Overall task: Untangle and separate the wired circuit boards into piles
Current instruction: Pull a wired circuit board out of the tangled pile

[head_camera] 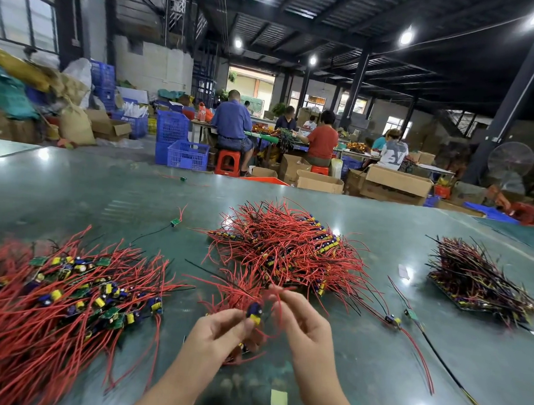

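A tangled heap of red-wired circuit boards (288,249) lies at the middle of the green table (107,195). A spread pile of boards with red wires (72,291) fills the left side. A darker, black-wired stack (476,282) sits at the right. My left hand (220,332) grips a small bunch of boards (254,312) just above the table, one with a blue and yellow part sticking up. My right hand (300,320) pinches a red wire (278,291) that runs from that bunch.
Two loose boards (401,318) with long red and black wires lie at the right front. Single boards (175,221) lie farther back on the left. A yellow paper square (279,398) and a white slip (404,272) lie on the table. People sit working beyond the far edge.
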`<state>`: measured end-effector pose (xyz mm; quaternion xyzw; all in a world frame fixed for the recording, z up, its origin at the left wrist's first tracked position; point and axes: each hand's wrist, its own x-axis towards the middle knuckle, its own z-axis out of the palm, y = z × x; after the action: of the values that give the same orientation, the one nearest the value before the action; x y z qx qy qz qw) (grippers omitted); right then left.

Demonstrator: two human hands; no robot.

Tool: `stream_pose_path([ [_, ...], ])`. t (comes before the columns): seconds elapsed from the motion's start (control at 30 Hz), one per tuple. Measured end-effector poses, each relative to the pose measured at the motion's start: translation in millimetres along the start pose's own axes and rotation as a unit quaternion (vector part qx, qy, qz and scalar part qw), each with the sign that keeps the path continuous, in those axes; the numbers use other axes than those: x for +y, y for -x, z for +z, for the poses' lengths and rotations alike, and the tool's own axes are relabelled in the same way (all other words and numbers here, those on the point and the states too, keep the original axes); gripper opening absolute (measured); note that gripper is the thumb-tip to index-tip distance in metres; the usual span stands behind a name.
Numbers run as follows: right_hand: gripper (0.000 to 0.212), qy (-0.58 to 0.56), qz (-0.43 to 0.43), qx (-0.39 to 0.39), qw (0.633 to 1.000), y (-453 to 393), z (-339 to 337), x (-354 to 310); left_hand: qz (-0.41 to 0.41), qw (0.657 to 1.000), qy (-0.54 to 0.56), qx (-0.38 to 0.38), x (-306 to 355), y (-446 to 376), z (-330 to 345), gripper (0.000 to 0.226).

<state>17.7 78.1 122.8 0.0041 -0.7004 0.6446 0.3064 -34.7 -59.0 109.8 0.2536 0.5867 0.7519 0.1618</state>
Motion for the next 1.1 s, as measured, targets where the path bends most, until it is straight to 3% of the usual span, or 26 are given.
stream_pose_path([
  [0.13, 0.024, 0.094, -0.065, -0.022, 0.993, -1.4, -1.6, -2.0, 0.031, 0.996, -0.081, -0.002, 0.3, 4.3, 2.4, 0.008],
  [0.23, 0.023, 0.142, -0.097, -0.021, 0.985, -1.2, -0.8, -3.7, 0.040, 0.993, -0.112, -0.015, -0.3, 7.0, 0.1, 0.017],
  [0.33, 0.019, 0.161, -0.106, -0.015, 0.981, -0.6, -0.5, -3.4, -0.039, 0.999, 0.020, -0.027, 1.7, 6.0, 1.1, 0.027],
  [0.4, 0.017, 0.175, -0.127, -0.022, 0.976, 1.7, 1.3, -2.9, -0.080, 0.992, 0.092, -0.036, 2.5, 3.9, 2.6, 0.019],
  [0.6, 0.011, 0.156, -0.133, 0.022, 0.979, 0.3, 3.6, -1.1, -0.102, 0.984, 0.142, -0.046, 6.4, 5.8, 4.7, 0.020],
  [0.7, 0.008, 0.227, -0.189, 0.020, 0.955, -0.1, 2.8, -0.6, -0.106, 0.987, 0.119, -0.036, 1.1, 4.8, 6.7, 0.022],
  [0.77, 0.012, 0.213, -0.149, 0.008, 0.966, 1.4, 1.1, -0.9, -0.104, 0.987, 0.113, -0.040, -0.6, 4.9, 7.4, 0.025],
  [0.87, 0.011, 0.031, 0.050, 0.014, 0.998, 1.0, -2.2, -3.4, -0.096, 0.987, 0.116, -0.053, -1.6, 5.7, 6.8, 0.024],
  [0.93, 0.014, -0.084, 0.173, -0.003, 0.981, 0.8, -1.6, -3.1, -0.097, 0.985, 0.130, -0.064, -1.6, 6.1, 6.6, 0.023],
  [1.03, 0.007, -0.092, 0.190, -0.009, 0.978, 1.9, 1.2, -7.0, -0.123, 0.984, 0.116, -0.061, -1.3, 4.5, 7.5, 0.025],
  [1.1, 0.017, -0.065, 0.161, 0.000, 0.985, 1.8, 1.1, -8.8, -0.151, 0.981, 0.104, -0.059, 2.0, 4.0, 9.7, 0.027],
])
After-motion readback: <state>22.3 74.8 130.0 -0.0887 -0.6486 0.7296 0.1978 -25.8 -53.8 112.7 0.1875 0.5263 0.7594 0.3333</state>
